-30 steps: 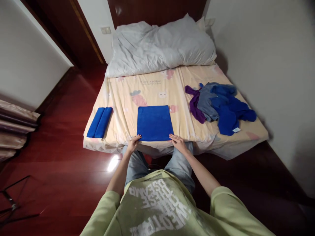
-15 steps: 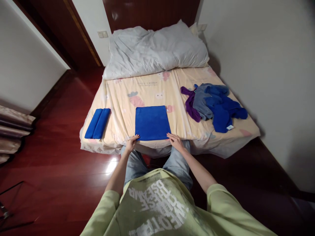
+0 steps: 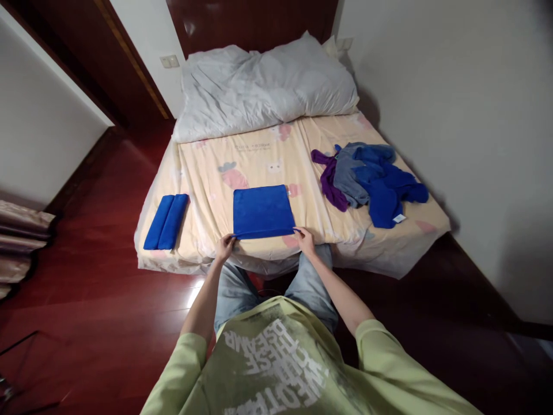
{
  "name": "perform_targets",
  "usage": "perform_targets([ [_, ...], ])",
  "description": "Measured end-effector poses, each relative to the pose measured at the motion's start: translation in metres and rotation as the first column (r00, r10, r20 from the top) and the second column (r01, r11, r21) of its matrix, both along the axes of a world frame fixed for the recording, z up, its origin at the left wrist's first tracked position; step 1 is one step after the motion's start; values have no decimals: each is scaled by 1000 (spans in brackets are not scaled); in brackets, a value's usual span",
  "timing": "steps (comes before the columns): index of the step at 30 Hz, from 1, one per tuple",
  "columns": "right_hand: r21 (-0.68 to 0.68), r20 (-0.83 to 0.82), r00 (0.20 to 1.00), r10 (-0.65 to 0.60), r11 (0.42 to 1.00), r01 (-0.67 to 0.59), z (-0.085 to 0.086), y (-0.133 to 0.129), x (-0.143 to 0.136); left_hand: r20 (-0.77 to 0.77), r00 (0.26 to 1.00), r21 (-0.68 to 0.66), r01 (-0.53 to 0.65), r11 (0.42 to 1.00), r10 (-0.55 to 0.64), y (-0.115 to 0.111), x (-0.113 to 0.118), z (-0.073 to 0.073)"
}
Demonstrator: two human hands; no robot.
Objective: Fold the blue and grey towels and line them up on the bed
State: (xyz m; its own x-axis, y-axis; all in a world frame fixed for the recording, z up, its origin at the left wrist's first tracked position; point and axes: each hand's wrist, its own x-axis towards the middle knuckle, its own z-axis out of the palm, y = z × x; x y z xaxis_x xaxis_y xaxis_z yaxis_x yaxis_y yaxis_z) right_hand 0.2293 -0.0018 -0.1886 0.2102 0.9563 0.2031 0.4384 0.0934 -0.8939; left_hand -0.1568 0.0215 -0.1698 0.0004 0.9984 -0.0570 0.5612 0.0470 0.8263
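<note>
My left hand (image 3: 225, 246) has its fingers closed in a pinch on the near left corner of the blue cloth (image 3: 263, 210), a little below the middle of the frame. My right hand (image 3: 305, 239) pinches the near right corner between thumb and fingers, its other fingers loosely curled. From here I read both as nearly shut, with only the fabric between the fingertips. The cloth lies between and just beyond the two hands, a flat, roughly square piece on the bed (image 3: 207, 167), with a narrow strip creased along its near edge.

Counting outward, I have two hands and one square cloth between them. Left of centre in the frame, well apart from my left hand, lie two long blue padded sections (image 3: 166, 222) side by side; I cannot tell whether they are one folded piece or two. Right of centre sits one loose heap of clothes (image 3: 371, 181) in purple, grey-blue and bright blue, with one white tag (image 3: 399, 218) showing; the overlaps keep me from counting the garments.

Across the top centre I see one rumpled pale quilt (image 3: 263, 86) in front of one dark headboard (image 3: 254, 23). Two pale wall plates show, one (image 3: 169, 61) at the upper left and one (image 3: 344, 44) at the upper right of the quilt. One striped curtain (image 3: 23, 236) hangs at the left edge.
</note>
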Motion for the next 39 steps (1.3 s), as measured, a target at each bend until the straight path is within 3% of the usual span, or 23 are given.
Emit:
perform_targets([
  [7, -27, -10, 985, -170, 985, 169, 0, 24, -14, -82, 991, 39, -106, 994, 109, 16, 9, 3],
  [13, -129, 139, 958, -250, 955, 268, 4, 25, -22, -99, 981, 68, -162, 985, 168, 19, 17, 6],
  [18, -140, 164, 936, -311, 932, 334, 9, 28, -29, -61, 981, 58, -179, 982, 183, 19, 18, 4],
  [33, -229, 300, 899, -320, 890, 393, 12, 40, -33, -133, 968, 25, -213, 977, 215, 26, 21, 7],
  [39, -264, 333, 883, -330, 867, 423, 18, 42, -37, -90, 965, 31, -245, 969, 247, 25, 24, 9],
])
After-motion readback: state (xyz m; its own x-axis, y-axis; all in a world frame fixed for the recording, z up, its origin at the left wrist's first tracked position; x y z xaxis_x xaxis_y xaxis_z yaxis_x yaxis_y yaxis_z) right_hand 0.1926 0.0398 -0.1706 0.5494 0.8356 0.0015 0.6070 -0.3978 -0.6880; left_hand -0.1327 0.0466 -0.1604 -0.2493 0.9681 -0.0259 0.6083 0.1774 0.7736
